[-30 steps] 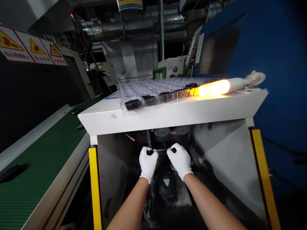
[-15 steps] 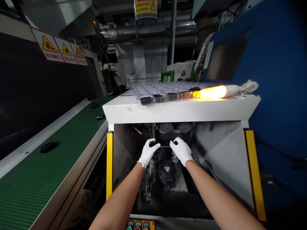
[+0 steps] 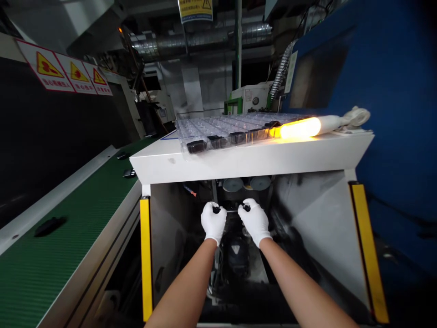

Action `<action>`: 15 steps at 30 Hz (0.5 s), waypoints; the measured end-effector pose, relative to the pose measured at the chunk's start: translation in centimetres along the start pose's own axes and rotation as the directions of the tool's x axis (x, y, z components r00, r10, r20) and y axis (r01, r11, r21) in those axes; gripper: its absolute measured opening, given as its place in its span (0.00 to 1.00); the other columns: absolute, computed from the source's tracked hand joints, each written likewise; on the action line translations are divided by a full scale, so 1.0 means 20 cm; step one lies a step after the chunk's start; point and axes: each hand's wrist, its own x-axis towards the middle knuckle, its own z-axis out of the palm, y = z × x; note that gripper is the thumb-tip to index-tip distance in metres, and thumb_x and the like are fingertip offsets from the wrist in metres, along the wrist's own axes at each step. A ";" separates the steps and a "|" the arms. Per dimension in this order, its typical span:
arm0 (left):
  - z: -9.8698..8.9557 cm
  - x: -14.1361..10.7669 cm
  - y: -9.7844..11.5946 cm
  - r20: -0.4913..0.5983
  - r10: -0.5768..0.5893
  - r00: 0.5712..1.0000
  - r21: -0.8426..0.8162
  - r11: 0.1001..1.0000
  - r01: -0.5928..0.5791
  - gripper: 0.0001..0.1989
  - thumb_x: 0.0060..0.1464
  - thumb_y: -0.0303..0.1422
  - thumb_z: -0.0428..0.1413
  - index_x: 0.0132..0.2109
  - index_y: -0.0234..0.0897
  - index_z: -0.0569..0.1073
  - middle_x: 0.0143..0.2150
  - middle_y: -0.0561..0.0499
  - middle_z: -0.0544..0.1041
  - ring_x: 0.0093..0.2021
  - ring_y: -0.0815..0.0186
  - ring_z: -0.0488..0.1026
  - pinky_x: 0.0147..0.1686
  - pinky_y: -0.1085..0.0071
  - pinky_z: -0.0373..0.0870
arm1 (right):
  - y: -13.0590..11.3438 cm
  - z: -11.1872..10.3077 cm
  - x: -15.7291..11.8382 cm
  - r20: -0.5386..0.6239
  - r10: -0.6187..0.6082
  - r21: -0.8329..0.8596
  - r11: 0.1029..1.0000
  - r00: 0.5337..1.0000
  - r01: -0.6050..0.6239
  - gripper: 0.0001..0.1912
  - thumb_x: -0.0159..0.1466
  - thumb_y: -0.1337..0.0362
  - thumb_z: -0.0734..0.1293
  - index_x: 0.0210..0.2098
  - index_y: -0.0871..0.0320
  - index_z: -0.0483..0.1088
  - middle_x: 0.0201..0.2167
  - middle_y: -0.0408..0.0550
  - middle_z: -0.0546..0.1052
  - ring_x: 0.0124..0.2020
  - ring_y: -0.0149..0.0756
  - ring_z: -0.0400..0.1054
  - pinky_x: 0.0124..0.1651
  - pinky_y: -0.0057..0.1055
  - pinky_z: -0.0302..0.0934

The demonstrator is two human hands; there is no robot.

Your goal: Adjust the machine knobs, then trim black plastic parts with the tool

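Both my hands wear white gloves and reach into the open front of a white machine (image 3: 201,168). My left hand (image 3: 213,223) curls its fingers and thumb round a small black part (image 3: 216,209). A little to the right, my right hand (image 3: 255,222) pinches another small black part (image 3: 246,207). The fingers hide most of both parts, so their kind does not show. Beyond the hands, two grey discs (image 3: 233,184) hang side by side. A dark housing with a pale triangle (image 3: 236,255) lies below, between my forearms.
Clear plastic trays (image 3: 221,125) holding black pieces lie on the machine top, beside a glowing lamp (image 3: 300,129). Yellow bars (image 3: 146,259) flank the opening. On the left, a green conveyor belt (image 3: 78,205) carries several black pieces. A blue machine (image 3: 392,114) stands at right.
My view has shifted slightly to the right. Both hands have drawn a little nearer to me, the left turning more upright, and the black parts remain in their fingers.
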 end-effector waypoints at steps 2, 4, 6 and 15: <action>0.01 0.00 -0.02 -0.014 0.001 1.000 -0.015 1.000 -0.001 0.03 0.49 0.33 0.55 0.31 0.41 0.66 0.31 0.53 0.72 0.34 0.64 0.71 0.39 0.68 0.64 | 0.00 0.01 0.00 -0.002 0.011 0.010 1.000 1.000 -0.011 0.15 0.62 0.54 0.61 0.46 0.50 0.70 0.36 0.45 0.80 0.34 0.37 0.73 0.32 0.30 0.59; 0.02 0.00 -0.03 -0.015 0.000 1.000 -0.036 0.999 -0.001 0.04 0.50 0.34 0.55 0.32 0.41 0.67 0.31 0.53 0.73 0.34 0.63 0.71 0.39 0.67 0.65 | -0.01 0.01 0.00 0.002 0.012 0.016 1.000 1.000 -0.012 0.15 0.62 0.55 0.61 0.47 0.50 0.69 0.37 0.45 0.80 0.35 0.38 0.74 0.32 0.30 0.60; 0.01 0.00 -0.02 -0.003 -0.004 1.000 -0.059 0.998 0.003 0.05 0.51 0.35 0.55 0.32 0.41 0.67 0.32 0.52 0.73 0.35 0.62 0.71 0.41 0.66 0.66 | -0.02 -0.01 -0.01 0.011 0.001 0.016 1.000 1.000 -0.001 0.16 0.62 0.54 0.61 0.47 0.51 0.70 0.40 0.47 0.80 0.37 0.40 0.74 0.34 0.31 0.61; -0.26 -0.27 -0.26 0.120 -0.150 0.981 -0.212 0.962 0.173 0.33 0.55 0.42 0.57 0.64 0.34 0.60 0.52 0.40 0.77 0.51 0.60 0.75 0.53 0.64 0.70 | 0.01 -0.06 -0.03 0.080 -0.101 0.085 0.992 0.992 0.095 0.30 0.62 0.50 0.63 0.59 0.59 0.63 0.49 0.56 0.78 0.48 0.43 0.74 0.49 0.35 0.66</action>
